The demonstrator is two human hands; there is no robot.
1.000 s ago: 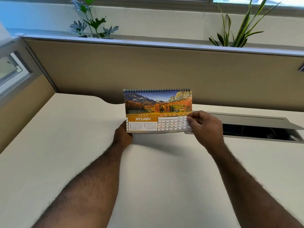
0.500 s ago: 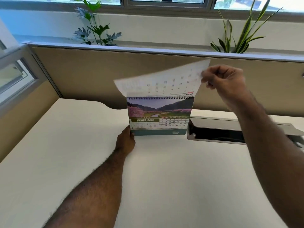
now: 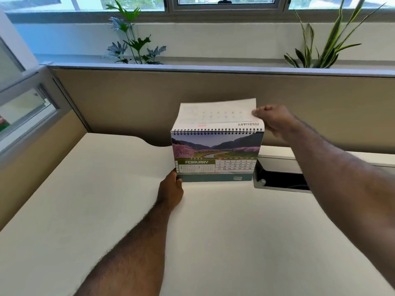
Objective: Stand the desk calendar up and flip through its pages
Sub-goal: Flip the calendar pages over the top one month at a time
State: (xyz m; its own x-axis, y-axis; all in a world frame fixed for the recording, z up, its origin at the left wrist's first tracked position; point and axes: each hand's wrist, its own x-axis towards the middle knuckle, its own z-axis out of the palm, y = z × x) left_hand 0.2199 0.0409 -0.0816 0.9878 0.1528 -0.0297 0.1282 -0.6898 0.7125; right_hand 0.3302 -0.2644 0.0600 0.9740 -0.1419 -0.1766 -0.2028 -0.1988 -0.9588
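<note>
The spiral-bound desk calendar [image 3: 215, 155] stands upright on the white desk [image 3: 119, 199], its front showing the FEBRUARY page with pink trees and a river. My left hand [image 3: 171, 191] grips its lower left corner at the base. My right hand [image 3: 274, 120] pinches the right corner of the turned page [image 3: 218, 113], which is folded back over the spiral, its white back side with upside-down print facing me.
An open cable hatch [image 3: 282, 178] with a raised grey lid lies in the desk just right of the calendar. A beige partition [image 3: 128, 99] runs behind the desk. Two potted plants [image 3: 134, 43] stand on the ledge under the window.
The January page was lifted by my right hand and carried up and back over the spiral, uncovering February. It now lies lower behind the binding. My left hand stayed at the base.
</note>
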